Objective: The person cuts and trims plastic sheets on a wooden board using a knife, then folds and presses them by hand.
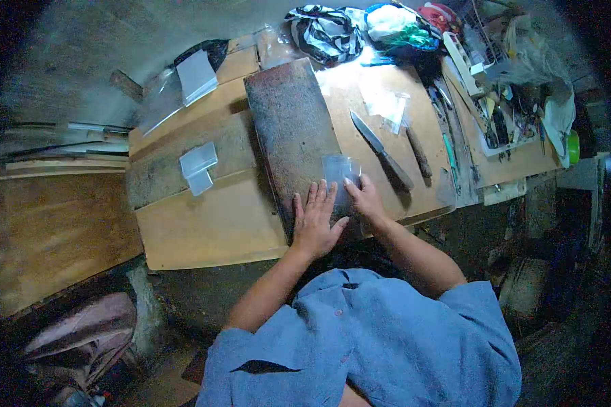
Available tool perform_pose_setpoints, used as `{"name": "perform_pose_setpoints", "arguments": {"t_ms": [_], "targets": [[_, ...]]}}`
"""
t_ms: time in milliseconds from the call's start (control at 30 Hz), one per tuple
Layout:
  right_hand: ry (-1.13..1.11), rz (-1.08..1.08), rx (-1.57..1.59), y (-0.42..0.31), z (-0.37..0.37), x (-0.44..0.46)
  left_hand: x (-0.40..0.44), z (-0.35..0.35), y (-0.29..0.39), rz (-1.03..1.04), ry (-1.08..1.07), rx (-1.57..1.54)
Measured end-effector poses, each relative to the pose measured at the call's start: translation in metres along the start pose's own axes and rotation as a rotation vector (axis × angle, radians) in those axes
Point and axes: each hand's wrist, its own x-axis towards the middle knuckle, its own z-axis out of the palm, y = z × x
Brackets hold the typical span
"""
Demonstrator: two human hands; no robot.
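Note:
A dark worn board (288,112) lies lengthwise on the table, and clear plastic sheets (341,168) rest on its near right edge. My left hand (316,224) lies flat on the board with fingers stretched out, the fingertips at the lower left of the sheets. With thumb and fingers closed, my right hand (366,203) grips the right edge of the sheets. To its right lie a knife (380,149) with a dark handle and a brown rod-like tool (419,152). More small clear sheets (198,167) sit left of the board.
At the back left is a stack of white sheets (197,76). Clear packets (390,108) lie under bright light behind the knife. Plastic bags (326,34) sit along the far edge. On the right, a white tray (516,144) holds several tools.

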Motion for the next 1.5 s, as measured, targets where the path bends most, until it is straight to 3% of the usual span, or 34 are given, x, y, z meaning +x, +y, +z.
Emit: {"name": "perform_pose_setpoints", "arguments": {"t_ms": [233,333,800,967,1100,1167,1200,1267,1367,1500], "targets": [[-0.027,0.017,0.176,-0.001,-0.003,0.005,0.004,0.006,0.002,0.028,0.015,-0.029],[-0.074,0.086,0.133,-0.029,-0.011,-0.005,0.004,0.003,0.005,0.007,0.051,-0.019],[0.033,0.015,0.045,0.002,-0.008,0.008,0.007,0.002,0.006,0.063,0.056,-0.071],[-0.027,0.015,0.1,-0.028,-0.022,-0.009,-0.005,-0.005,-0.002,-0.012,0.177,-0.407],[-0.16,0.036,0.353,-0.043,-0.027,-0.028,-0.009,-0.015,-0.001,-0.131,0.189,-0.579],[-0.222,0.034,0.413,-0.052,-0.024,-0.041,-0.009,-0.008,0.002,-0.328,0.2,-1.261],[-0.269,0.048,0.476,-0.055,-0.021,-0.046,-0.01,-0.008,0.001,-0.329,0.205,-1.262],[-0.32,0.062,0.537,-0.059,-0.013,-0.055,-0.01,-0.008,-0.002,-0.34,0.116,-1.584],[-0.378,-0.062,0.476,-0.054,-0.001,-0.061,-0.015,-0.015,-0.003,-0.408,0.098,-1.485],[-0.424,0.048,0.6,-0.094,-0.006,-0.079,-0.023,-0.027,0.0,-0.392,0.179,-1.642]]}}
